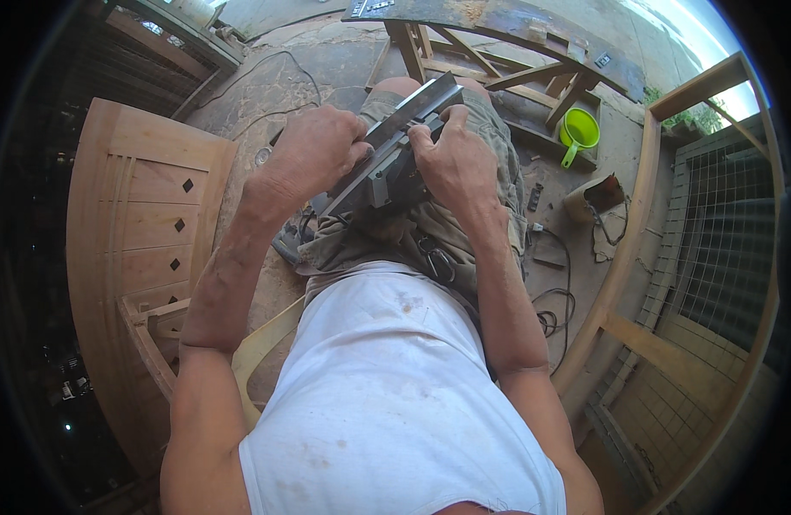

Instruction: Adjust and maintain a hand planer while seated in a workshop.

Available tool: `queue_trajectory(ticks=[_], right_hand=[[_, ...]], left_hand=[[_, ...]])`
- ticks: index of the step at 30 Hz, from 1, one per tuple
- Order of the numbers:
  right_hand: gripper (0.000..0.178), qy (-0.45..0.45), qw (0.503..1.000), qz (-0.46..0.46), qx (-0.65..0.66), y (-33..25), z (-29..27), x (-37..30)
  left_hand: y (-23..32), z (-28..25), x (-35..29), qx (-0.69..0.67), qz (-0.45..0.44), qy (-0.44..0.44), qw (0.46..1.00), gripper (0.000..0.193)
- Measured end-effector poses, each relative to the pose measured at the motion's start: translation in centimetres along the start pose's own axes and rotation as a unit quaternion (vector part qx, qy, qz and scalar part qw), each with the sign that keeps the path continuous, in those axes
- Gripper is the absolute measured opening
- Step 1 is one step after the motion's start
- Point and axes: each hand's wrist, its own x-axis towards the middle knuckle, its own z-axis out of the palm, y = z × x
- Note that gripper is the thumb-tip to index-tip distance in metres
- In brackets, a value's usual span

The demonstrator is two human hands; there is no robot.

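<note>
Across my lap lies a long grey metal tool [387, 153] with flat plates and a dark body, which looks like an electric hand planer with its sole turned up. My left hand [316, 153] is closed at its left edge, with fingers curled and the thumb against the metal. On the other side my right hand [461, 163] grips it, thumb and forefinger bent at the plate's edge. What the fingertips press on is partly hidden. The tool slants from lower left to upper right, over my khaki shorts [498, 133].
A carved wooden door [155, 202] leans at the left. Ahead stands a dusty workbench [481, 17]. To the right are a lime-green dipper [580, 129], a rusty can [595, 199], a black cord [570, 300] and a tall wooden frame [614, 266]. A pale chair [262, 352] is beneath me.
</note>
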Motion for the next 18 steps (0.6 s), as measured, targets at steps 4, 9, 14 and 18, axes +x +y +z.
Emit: queue_trajectory(ticks=[4,9,14,18], right_hand=[[0.063,-0.005,1.0,-0.004,0.014,0.1,-0.1,-0.2],[0.058,-0.007,1.0,-0.009,0.011,0.5,-0.1,-0.4],[0.055,0.002,0.998,-0.061,-0.014,1.8,0.8,0.0],[0.055,0.003,1.0,-0.021,0.009,1.2,0.4,-0.1]], left_hand=[[-0.2,0.2,-0.1,0.006,0.013,-0.002,1.0,0.026],[0.4,0.1,0.0,-0.015,-0.013,-0.031,0.999,0.026],[0.2,0.4,-0.1,-0.013,-0.002,-0.014,1.0,0.025],[-0.2,0.7,0.3,-0.022,0.005,-0.009,1.0,0.025]])
